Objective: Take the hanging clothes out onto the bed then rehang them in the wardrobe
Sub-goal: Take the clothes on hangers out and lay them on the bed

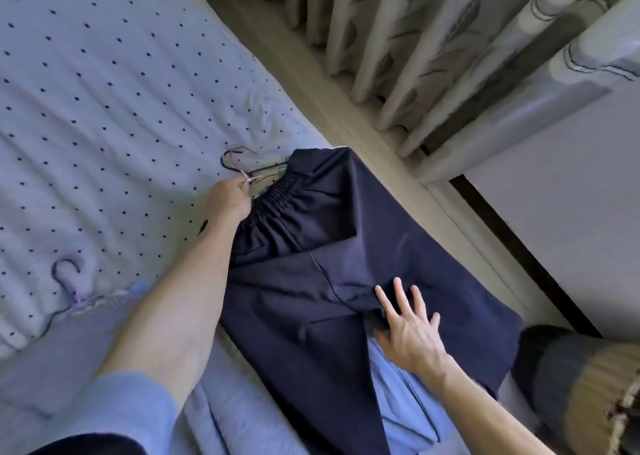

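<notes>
Navy garment (329,246) lay on the right edge of the bed (104,91), elastic waistband at the far end and cloth running toward the near side. Part of it was folded over itself.

Left hand (230,200): fingers curled, pinching the neck of a wire hanger (239,167) just left of the waistband. Hook pointed far-left and rested on the dotted sheet. A second, pinkish hook appeared to lie against it; could not tell whether both were held.

Right hand (408,330): palm down on the near part of the navy garment, fingers straight and spread, pressing the cloth flat.

A light blue garment (401,406) showed under the navy one, near the right wrist. Another hanger (67,281) with a pale lilac garment (52,357) lay on the bed at left, well apart from the navy one. Patterned curtains (433,39) hung beyond the bed at far right.
</notes>
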`<state>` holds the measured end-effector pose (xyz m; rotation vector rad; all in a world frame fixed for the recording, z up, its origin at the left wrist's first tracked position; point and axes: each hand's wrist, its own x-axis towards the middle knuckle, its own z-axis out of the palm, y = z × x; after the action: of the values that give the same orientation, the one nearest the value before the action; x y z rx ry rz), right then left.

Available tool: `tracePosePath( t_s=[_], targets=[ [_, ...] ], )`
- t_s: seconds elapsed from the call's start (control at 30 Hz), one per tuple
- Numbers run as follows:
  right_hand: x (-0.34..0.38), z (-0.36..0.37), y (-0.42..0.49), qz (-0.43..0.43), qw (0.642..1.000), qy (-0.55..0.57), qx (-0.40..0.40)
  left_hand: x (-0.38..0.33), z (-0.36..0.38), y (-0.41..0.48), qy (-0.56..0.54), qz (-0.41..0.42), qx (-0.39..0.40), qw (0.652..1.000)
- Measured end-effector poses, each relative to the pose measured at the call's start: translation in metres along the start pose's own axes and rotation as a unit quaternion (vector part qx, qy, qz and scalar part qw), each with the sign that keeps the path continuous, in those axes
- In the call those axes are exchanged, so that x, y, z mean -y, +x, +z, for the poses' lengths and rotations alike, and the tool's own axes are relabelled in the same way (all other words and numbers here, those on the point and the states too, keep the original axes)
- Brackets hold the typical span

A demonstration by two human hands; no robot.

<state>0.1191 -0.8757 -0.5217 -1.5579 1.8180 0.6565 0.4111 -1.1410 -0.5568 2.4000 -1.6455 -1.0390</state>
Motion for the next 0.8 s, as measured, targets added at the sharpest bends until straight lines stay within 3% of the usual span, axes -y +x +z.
tracePosePath(
  t_s=[0.27,0.4,0.5,0.6,0.8],
  targets=[
    [-0.004,-0.001,0.008,-0.034,0.999,0.009,0.023,0.016,0.045,0.007,0.082,-0.004,-0.102,0.991],
    [-0.014,-0.012,-0.012,-0.041,0.998,0.048,0.014,0.023,0.041,-0.003,0.111,-0.031,-0.033,0.993],
    [-0.024,-0.011,-0.04,-0.027,0.995,0.094,-0.013,0.012,0.025,-0.029,0.122,-0.023,-0.024,0.992],
    [-0.035,-0.011,-0.08,-0.009,0.99,0.129,-0.049,-0.01,0.017,-0.089,0.139,0.053,-0.003,0.989],
    [-0.061,-0.003,-0.195,0.034,0.966,0.206,-0.153,-0.057,0.041,-0.264,0.146,0.229,0.155,0.95]
  ],
)
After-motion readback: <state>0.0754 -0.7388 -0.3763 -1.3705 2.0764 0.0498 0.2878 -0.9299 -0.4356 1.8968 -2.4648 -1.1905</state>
